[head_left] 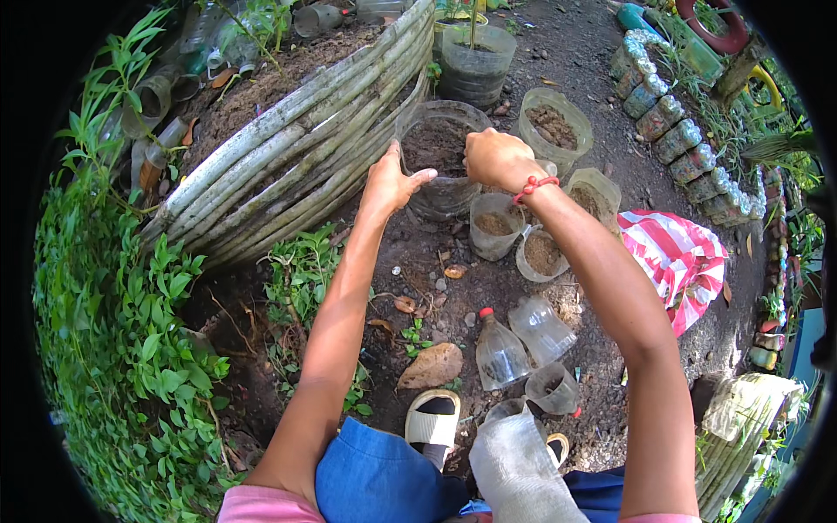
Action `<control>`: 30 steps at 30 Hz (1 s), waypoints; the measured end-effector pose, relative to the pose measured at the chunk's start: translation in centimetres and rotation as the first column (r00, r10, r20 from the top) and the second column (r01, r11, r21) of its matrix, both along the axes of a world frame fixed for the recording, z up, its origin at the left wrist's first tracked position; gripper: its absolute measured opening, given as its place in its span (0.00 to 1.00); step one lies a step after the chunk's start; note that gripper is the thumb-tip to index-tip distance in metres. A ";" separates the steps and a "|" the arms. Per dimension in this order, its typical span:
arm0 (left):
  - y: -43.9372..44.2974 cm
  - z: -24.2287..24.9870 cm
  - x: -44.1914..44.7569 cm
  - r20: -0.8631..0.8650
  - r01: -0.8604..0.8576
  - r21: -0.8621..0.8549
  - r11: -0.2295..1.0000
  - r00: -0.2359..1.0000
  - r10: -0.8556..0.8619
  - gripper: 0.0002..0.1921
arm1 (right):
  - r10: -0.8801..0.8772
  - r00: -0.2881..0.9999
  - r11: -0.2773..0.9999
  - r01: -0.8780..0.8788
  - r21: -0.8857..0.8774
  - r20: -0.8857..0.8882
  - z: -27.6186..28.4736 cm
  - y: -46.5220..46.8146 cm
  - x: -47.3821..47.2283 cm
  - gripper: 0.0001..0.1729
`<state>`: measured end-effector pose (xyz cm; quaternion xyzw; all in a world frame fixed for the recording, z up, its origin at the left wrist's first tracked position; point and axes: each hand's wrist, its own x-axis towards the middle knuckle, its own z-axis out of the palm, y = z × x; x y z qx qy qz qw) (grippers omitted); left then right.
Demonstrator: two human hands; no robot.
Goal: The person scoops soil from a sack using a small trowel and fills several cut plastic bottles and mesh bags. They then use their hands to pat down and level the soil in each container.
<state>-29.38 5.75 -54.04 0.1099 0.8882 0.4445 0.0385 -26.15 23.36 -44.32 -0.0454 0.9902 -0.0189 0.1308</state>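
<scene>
A large cut clear-plastic container (446, 196) with dark soil (435, 145) inside stands before me. My left hand (392, 183) rests at its left rim, thumb and fingers spread against the wall. My right hand (500, 157), with a red bracelet at the wrist, is curled at the right rim; its fingertips are hidden, so whether it grips anything does not show. Close to the right forearm stand cut plastic pots holding brown soil: one at the upper right (556, 124), a smaller one (495, 225), another (541, 253) and one partly behind the arm (592, 196).
Cut bottle pieces (502, 353) lie near my sandals (432, 418). A red-and-white striped bag (677, 255) sits right of my forearm. A curved bed wall of pale tubes (294, 131) runs left, above leafy plants (157, 353). Bottle edging (683, 140) lines the right; a larger pot (476, 72) stands behind.
</scene>
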 end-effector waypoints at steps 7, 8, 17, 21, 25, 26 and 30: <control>0.1 -0.9 -0.2 -0.025 -0.065 -0.009 0.998 0.998 0.065 0.51 | -0.080 0.984 0.929 0.132 -0.346 0.159 -0.5 3.1 -0.5 0.15; 0.1 -0.8 -0.2 0.003 -0.063 0.035 0.997 0.998 0.063 0.51 | -0.101 0.971 0.894 0.184 -0.409 0.216 -0.4 3.6 -0.3 0.15; -0.7 2.6 1.0 -0.045 -0.142 -0.109 0.984 0.989 0.138 0.53 | -0.170 0.934 0.692 0.340 -0.637 0.314 2.1 6.5 0.8 0.16; -1.0 4.9 0.6 -0.131 -0.126 -0.064 0.990 0.985 0.116 0.45 | -0.172 0.951 0.709 0.301 -0.638 0.258 4.3 9.0 2.1 0.19; -0.1 6.9 1.3 -0.068 -0.023 -0.031 0.999 0.997 0.021 0.38 | -0.182 0.956 0.744 0.286 -0.604 0.228 6.4 11.6 4.3 0.21; 0.4 7.2 1.7 -0.077 0.013 -0.036 0.999 0.997 -0.015 0.36 | -0.171 0.961 0.749 0.271 -0.605 0.218 6.9 12.2 5.1 0.20; 2.1 8.0 3.8 0.076 0.132 0.063 0.989 0.988 -0.137 0.31 | -0.210 0.940 0.727 0.334 -0.600 0.268 8.5 14.4 8.4 0.17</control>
